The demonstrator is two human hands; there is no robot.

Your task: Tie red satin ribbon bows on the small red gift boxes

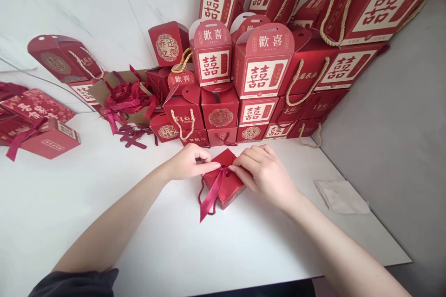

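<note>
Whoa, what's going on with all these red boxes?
A person is handling a ribbon on one box. The right grip pinches it near the middle; the left grip touches it from the other side. One tail hangs past the box's edge. More boxes stand stacked behind.

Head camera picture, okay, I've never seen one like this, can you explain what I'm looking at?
There's no machine here: a person works with two bare hands. The camera is worn on their head, looking forward and down. Over a white table, the left hand and right hand pinch a pink-red ribbon on top of a small red box. Behind it stand stacked red boxes; left of those lies a heap of ribbons. A folded white sheet lies toward the right.
</note>
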